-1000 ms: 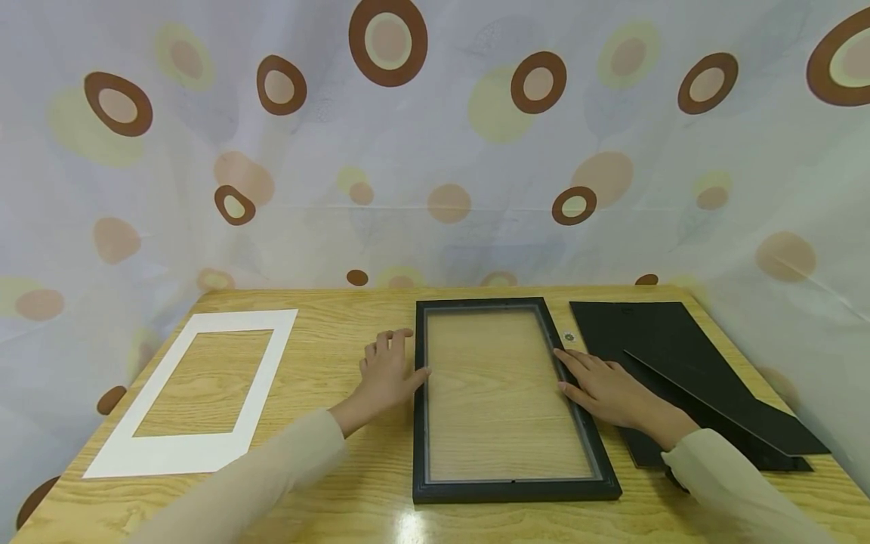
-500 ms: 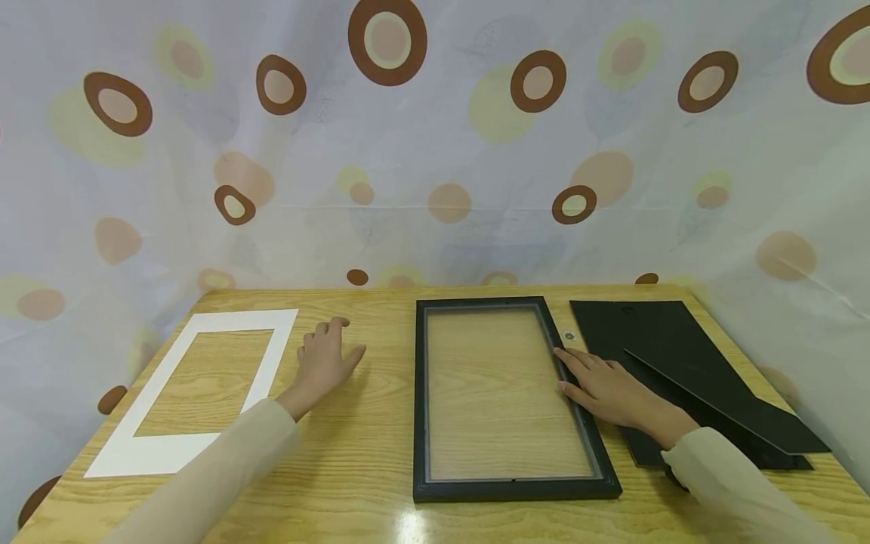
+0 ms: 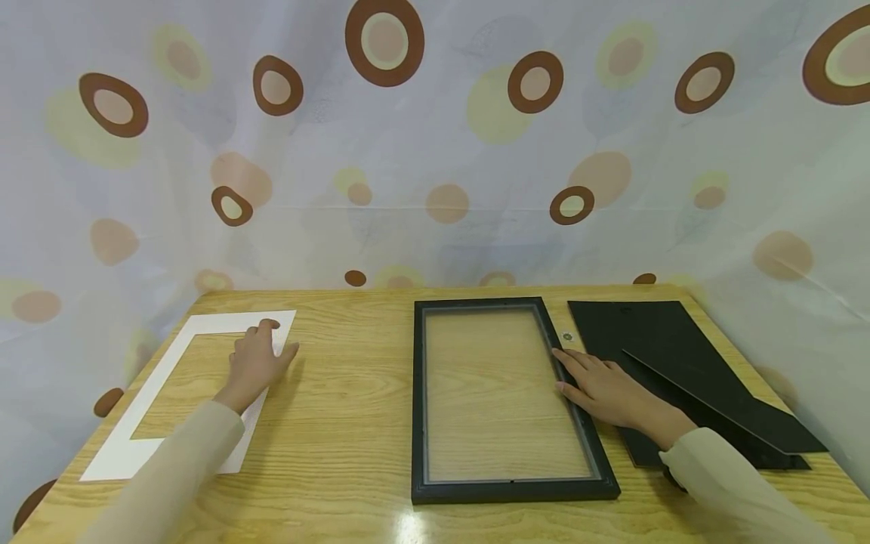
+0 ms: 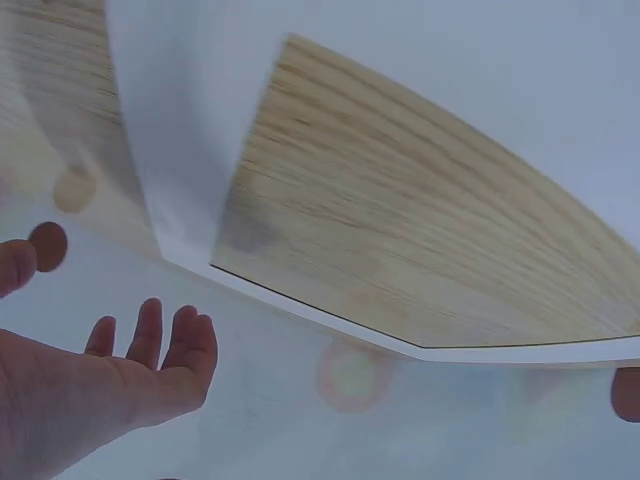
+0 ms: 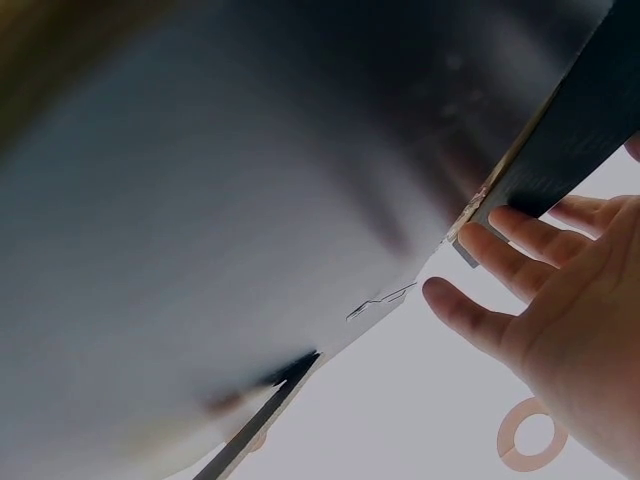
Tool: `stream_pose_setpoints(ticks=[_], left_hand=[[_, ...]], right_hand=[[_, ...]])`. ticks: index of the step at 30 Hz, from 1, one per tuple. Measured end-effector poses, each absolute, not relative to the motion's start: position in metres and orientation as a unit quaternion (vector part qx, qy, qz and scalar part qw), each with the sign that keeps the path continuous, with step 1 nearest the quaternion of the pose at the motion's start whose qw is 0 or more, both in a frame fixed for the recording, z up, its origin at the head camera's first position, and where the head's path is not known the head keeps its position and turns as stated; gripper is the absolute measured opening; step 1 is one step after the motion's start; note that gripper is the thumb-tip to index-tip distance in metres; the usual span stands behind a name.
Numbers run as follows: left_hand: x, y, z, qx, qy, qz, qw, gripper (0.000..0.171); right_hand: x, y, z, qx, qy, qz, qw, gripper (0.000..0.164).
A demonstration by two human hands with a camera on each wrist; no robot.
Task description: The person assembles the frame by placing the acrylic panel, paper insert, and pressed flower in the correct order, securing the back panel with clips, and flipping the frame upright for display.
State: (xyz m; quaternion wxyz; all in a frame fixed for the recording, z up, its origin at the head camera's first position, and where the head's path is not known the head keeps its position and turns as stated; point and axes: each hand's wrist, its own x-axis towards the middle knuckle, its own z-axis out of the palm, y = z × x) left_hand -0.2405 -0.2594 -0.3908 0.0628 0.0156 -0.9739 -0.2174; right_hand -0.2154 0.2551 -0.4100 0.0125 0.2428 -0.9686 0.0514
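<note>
A white mat [image 3: 153, 384] lies flat at left, its far right part beneath the left hand [image 3: 257, 361], fingers relaxed; it has a rectangular window. The right hand [image 3: 608, 389], fingers extended, rests on the right side of a black frame [image 3: 513, 493].

The sleeves [image 3: 734, 483] are long, plain and cream-coloured, with simple, straight-edged cuffs [image 3: 227, 418].

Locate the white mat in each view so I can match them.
Head: the white mat lies at far left, partly behind the left hand.
Left wrist: across much of the upper picture, cut off at top and right.
Right wrist: not in it.
Shared landmark: the spotted curtain.
</note>
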Motion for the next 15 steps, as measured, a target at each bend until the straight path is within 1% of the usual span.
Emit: stream_pose_setpoints(ticks=[7,15], left_hand=[[-0.234,-0.297,-0.390,0.043,-0.974,-0.222,0.024,0.061],[-0.229,-0.347,-0.395,0.028,-0.976,-0.217,0.007,0.066]], right_hand=[[-0.216,0.255,-0.410,0.243,-0.969,0.052,0.012,0.060],[-0.216,0.256,-0.411,0.243,-0.969,0.050,0.011,0.060]])
